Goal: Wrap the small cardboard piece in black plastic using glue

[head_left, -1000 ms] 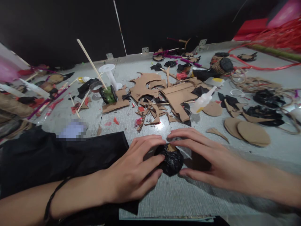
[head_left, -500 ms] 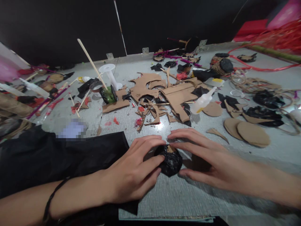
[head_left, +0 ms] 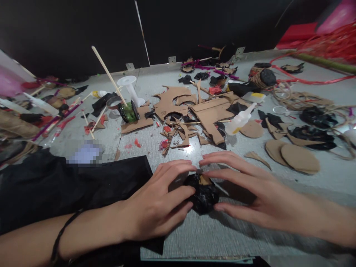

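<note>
A crumpled black plastic bundle (head_left: 204,196), with a bit of brown cardboard showing at its top, lies on the grey table (head_left: 191,237) between both hands. My left hand (head_left: 164,200) rests against its left side, fingers curved and apart. From the right, my right hand (head_left: 244,185) arches beside it, fingers spread, the thumb near the bundle's lower right edge. Neither hand is closed round it. Black plastic sheeting (head_left: 111,181) lies under my left forearm.
Cardboard scraps (head_left: 205,115) and a white glue bottle (head_left: 241,120) lie beyond the hands. Cardboard discs (head_left: 300,157) are at right. A stick stands in a green and black roll (head_left: 128,112), near a white spool (head_left: 130,89). A black wall (head_left: 194,26) rises behind.
The black bundle has shifted slightly right and towards me, with its cardboard patch turned a little. Both hands have barely moved.
</note>
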Tool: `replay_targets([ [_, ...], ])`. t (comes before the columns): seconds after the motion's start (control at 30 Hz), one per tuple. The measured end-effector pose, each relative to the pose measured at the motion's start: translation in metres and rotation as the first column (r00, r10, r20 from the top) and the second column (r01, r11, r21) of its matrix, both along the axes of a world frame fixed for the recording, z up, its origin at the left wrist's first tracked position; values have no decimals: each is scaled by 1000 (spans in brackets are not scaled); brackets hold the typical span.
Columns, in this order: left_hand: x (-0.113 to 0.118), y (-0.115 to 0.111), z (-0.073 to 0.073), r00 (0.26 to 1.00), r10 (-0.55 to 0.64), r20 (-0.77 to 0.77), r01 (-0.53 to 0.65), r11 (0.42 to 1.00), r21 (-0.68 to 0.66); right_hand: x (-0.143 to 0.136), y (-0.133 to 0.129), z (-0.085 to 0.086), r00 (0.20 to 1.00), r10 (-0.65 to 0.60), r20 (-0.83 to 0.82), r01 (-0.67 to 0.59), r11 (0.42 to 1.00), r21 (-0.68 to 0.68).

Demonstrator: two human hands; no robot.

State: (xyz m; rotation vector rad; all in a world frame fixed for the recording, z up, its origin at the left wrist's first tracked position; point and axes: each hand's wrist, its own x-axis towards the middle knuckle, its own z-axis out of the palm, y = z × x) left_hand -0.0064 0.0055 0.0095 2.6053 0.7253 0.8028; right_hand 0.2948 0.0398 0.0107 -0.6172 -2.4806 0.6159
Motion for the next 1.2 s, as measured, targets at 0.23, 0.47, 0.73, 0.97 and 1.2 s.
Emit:
replay_targets([
  [0.23, -1, 0, -1, 1000, 2, -1, -2, 1000, -4, 3, -3, 0, 999, 9, -33, -8, 999, 45],
  [0.47, 1, 0, -1, 1000, -4, 19, 4, 1000, 11, -1, -5, 3, 1000, 9, 30, -15, 979, 202],
  [0.73, 0, 0, -1, 1000, -9, 20, 9, 1000, 15, -5, -8, 16, 989, -44, 144, -21, 909, 417],
  [0.97, 2, -1, 0, 1000, -6, 20, 5, 1000, 29, -5, -11, 17, 985, -43, 166, -59, 824, 563],
  [1.2, 1, -1, 1, 1000, -1, 31, 0, 1000, 29, -4, -10, 18, 990, -32, 136, -45, 850, 525],
])
